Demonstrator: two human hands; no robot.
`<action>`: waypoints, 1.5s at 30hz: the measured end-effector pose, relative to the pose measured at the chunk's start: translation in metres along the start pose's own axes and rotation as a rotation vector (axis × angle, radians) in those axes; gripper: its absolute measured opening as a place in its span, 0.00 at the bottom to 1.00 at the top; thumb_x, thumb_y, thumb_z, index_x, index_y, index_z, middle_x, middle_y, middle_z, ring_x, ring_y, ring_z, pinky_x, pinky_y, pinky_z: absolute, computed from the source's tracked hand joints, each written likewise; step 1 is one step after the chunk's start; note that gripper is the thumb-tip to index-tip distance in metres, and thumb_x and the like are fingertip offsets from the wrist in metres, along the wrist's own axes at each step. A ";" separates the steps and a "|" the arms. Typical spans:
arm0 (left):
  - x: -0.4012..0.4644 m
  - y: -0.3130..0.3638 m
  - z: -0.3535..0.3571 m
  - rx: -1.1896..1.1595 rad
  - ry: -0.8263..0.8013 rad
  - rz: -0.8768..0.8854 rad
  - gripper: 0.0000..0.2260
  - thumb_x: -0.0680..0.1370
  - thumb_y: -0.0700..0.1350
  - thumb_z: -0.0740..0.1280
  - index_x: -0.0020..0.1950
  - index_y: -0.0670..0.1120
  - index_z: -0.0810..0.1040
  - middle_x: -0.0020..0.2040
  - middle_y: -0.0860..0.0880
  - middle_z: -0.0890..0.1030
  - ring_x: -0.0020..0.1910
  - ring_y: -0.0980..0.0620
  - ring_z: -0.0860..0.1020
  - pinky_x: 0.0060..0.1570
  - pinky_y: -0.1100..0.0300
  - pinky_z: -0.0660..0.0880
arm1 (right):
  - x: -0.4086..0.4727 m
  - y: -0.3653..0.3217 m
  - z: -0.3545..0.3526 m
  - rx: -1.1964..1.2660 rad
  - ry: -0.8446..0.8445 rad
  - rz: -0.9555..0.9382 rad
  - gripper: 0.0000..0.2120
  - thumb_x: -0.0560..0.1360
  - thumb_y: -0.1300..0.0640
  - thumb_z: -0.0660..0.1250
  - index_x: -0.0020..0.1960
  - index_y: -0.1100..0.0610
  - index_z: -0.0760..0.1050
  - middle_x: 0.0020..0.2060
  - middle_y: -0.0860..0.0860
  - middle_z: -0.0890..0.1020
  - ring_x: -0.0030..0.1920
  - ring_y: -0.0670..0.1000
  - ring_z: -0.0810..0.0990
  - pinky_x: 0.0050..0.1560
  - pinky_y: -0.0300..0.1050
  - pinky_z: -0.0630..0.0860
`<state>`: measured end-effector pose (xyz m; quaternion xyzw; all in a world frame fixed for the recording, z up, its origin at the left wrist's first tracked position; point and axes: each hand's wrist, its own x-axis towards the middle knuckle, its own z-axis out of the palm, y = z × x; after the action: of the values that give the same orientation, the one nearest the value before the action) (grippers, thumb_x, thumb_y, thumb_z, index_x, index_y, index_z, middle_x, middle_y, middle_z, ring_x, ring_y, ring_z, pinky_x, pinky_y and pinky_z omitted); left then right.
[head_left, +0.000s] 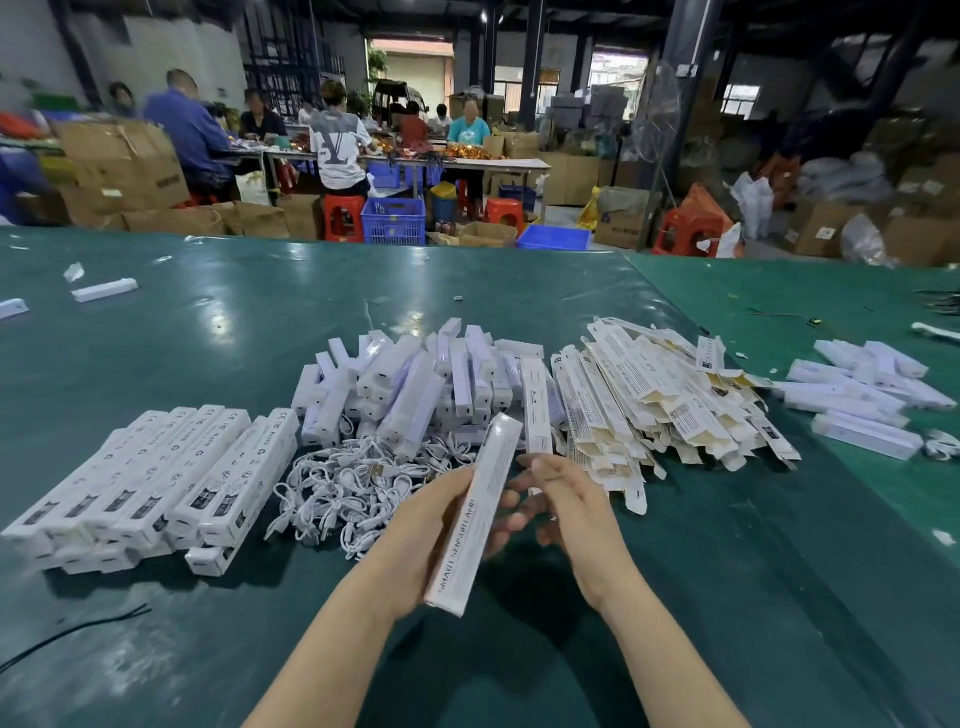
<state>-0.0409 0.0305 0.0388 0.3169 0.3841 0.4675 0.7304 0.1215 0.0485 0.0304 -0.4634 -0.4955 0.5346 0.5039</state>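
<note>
Head view: the left hand (413, 538) grips a long, narrow white printed cardboard box (478, 512) around its near half, with the fingers wrapped behind it. The box's long axis runs from near to far, tilted slightly right, and the box is raised above the green table mat (753, 597). The right hand (566, 509) sits just right of the box's middle, fingers bent and blurred; contact with the box cannot be confirmed. The row of closed white boxes (171, 467) lies to the left, so the left hand is judged the nearer one for placement there.
</note>
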 end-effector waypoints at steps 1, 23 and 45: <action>-0.001 0.001 -0.002 -0.009 0.008 -0.015 0.13 0.77 0.51 0.67 0.51 0.45 0.86 0.47 0.42 0.84 0.39 0.47 0.83 0.34 0.59 0.79 | -0.001 -0.001 0.004 -0.023 -0.011 -0.016 0.06 0.80 0.53 0.63 0.51 0.48 0.80 0.42 0.47 0.84 0.34 0.44 0.78 0.29 0.36 0.70; -0.038 0.116 -0.089 1.463 0.917 0.407 0.16 0.79 0.45 0.65 0.67 0.45 0.75 0.57 0.42 0.80 0.46 0.43 0.77 0.42 0.56 0.72 | 0.001 0.011 0.111 -0.166 -0.169 -0.117 0.12 0.79 0.64 0.60 0.48 0.48 0.75 0.40 0.46 0.80 0.34 0.44 0.75 0.39 0.35 0.75; -0.021 0.127 -0.114 1.071 0.865 0.439 0.16 0.82 0.46 0.60 0.70 0.48 0.72 0.60 0.47 0.79 0.54 0.47 0.76 0.49 0.55 0.71 | -0.005 0.025 0.099 -0.072 -0.161 -0.085 0.10 0.79 0.66 0.61 0.49 0.53 0.78 0.35 0.46 0.81 0.35 0.42 0.78 0.38 0.42 0.75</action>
<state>-0.2004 0.0691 0.0911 0.4879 0.7426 0.4346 0.1468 0.0212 0.0376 0.0132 -0.4153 -0.5727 0.5300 0.4677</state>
